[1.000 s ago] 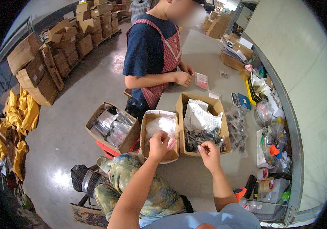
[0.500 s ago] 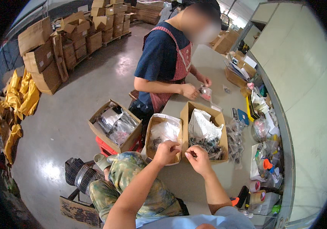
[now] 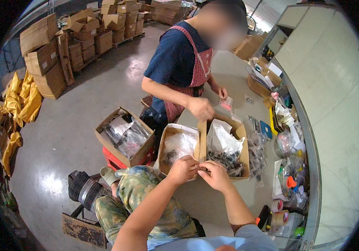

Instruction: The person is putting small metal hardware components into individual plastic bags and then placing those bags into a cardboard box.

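My left hand (image 3: 183, 169) and my right hand (image 3: 215, 175) meet at the fingertips over the near edges of two cardboard boxes. Both are pinched closed, and whatever lies between them is too small to make out. Under my left hand stands the smaller box (image 3: 161, 154), with clear plastic bags (image 3: 181, 143) and some dark bits inside. Beyond my right hand, the larger box (image 3: 246, 155) holds a white plastic bag (image 3: 224, 136) over small dark parts (image 3: 226, 162).
Across the table (image 3: 192, 201) a co-worker (image 3: 175, 62) handles a small pink-and-white packet (image 3: 226, 103). A box of bagged goods (image 3: 125, 131) rests on a red stool (image 3: 111, 158) at left. Bagged parts (image 3: 257, 157), a blue scale (image 3: 266, 129) and tape rolls (image 3: 280, 217) lie along the right.
My hands have come together, the right moving left until the fingertips meet. The co-worker's nearer hand has left the packet and moved to the larger box's far edge.
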A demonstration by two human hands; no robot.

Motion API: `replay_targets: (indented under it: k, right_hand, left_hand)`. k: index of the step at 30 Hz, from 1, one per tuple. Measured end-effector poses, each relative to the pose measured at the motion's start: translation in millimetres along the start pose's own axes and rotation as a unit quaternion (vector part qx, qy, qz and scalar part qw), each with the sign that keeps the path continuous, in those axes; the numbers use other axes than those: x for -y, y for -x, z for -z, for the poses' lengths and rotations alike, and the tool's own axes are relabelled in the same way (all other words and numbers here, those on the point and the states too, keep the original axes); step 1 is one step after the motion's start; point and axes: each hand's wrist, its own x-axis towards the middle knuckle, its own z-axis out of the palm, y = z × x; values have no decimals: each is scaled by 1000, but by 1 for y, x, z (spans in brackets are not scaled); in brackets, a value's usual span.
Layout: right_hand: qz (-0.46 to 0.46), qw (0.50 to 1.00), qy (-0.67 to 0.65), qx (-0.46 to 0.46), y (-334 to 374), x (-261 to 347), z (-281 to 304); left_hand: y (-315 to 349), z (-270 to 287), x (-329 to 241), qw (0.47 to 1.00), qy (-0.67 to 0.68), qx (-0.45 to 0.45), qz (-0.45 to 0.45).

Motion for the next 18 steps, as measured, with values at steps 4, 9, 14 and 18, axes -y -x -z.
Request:
replay_targets:
  k: [4, 9, 14, 18]
  right_hand:
    - [-159, 965, -84, 189, -3, -2, 12]
    - [14, 994, -36, 104, 11, -25, 4]
    - [-100, 958, -179, 202, 9, -6, 1]
    - [32, 988, 35, 147, 21, -10, -7]
  left_hand:
    - [2, -1, -2, 995, -35, 89, -5]
    - [-1, -1, -22, 996, -65, 47, -43]
    - [4, -10, -13, 990, -97, 103, -28]
    - [2, -8, -18, 989, -55, 137, 2]
